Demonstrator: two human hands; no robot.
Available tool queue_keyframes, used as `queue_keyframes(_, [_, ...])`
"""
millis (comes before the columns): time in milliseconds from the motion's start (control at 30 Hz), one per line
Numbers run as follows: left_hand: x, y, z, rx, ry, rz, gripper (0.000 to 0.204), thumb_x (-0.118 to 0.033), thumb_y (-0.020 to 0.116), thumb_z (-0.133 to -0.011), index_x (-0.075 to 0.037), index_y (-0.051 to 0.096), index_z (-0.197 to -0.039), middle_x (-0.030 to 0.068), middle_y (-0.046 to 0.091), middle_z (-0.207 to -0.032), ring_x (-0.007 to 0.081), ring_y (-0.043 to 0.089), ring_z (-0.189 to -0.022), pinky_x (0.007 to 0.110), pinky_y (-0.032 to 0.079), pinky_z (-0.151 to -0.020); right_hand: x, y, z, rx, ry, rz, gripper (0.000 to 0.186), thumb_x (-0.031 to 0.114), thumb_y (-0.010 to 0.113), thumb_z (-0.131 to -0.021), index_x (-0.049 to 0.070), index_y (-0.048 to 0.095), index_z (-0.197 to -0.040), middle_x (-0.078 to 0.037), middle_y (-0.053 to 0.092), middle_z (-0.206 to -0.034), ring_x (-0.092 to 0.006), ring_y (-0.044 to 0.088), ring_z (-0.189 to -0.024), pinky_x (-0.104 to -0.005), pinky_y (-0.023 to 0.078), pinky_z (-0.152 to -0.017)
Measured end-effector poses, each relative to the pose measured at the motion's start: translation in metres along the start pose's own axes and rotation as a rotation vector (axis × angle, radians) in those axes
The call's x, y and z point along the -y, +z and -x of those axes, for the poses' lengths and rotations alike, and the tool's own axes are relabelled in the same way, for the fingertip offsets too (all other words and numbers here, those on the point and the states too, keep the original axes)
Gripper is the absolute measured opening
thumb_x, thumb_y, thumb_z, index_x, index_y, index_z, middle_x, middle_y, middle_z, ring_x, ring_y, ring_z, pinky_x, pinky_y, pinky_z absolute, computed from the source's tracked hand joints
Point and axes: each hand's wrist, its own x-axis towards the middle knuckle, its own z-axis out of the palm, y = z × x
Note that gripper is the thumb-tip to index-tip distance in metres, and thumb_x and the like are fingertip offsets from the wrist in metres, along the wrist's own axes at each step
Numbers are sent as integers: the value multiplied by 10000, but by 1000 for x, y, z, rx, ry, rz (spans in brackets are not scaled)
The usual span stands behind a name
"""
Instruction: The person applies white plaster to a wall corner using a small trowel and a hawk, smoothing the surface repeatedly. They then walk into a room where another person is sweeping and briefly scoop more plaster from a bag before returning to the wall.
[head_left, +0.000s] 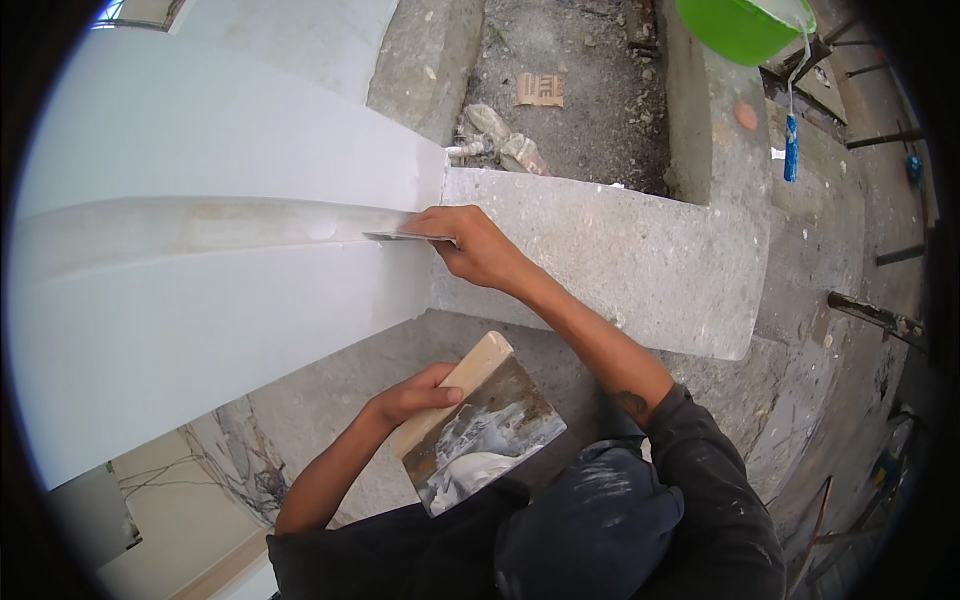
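My left hand (412, 394) grips the wooden edge of a wide putty knife (530, 402), its metal blade tilted toward my body. White putty (475, 472) is smeared over that blade, thickest near its lower corner. Farther forward, my right hand (475, 245) is closed around a thin flat scraper (408, 237), seen nearly edge-on. The scraper lies against the pale wall (200, 310) near its end, over a greyish band (230, 225) that runs along the wall. Its handle is hidden in my fingers.
A rough concrete ledge (600, 260) adjoins the wall's end. Past it lies a dirt-filled recess (570, 110) with a torn brown paper piece (540, 90) and crumpled debris. At upper right are a green basin (735, 30) and a blue-handled roller frame (791, 148). Metal bars (880, 320) stand far right.
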Motion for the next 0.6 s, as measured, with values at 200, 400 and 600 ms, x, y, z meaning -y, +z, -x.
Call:
queue_keyframes(200, [-4, 2, -3, 16, -21, -18, 614, -398, 620, -873, 57, 494, -1266, 75, 588, -1096, 124, 539, -1011, 270, 426, -867, -2, -14, -10, 170, 69, -4, 349, -138, 543, -741, 7, 688, -1024, -184, 683, -968, -314, 656, -869, -382, 507, -767])
queue_keyframes(400, [-5, 0, -5, 8, 13, 10, 621, -401, 633, -868, 52, 492, -1269, 74, 590, -1101, 123, 547, -1005, 270, 434, -862, 8, -35, -21, 346, 232, 65, 306, -105, 574, -770, 5, 682, -1035, -189, 688, -908, -286, 654, -813, -383, 498, -753])
queue_keyframes(600, [6, 4, 6, -159, 138, 80, 648, -425, 606, -887, 41, 445, -1308, 81, 594, -1106, 133, 565, -1015, 271, 448, -870, 18, -53, 18, 329, 288, 49, 295, -75, 581, -792, 0, 663, -1065, -170, 686, -875, -232, 642, -764, -341, 494, -718])
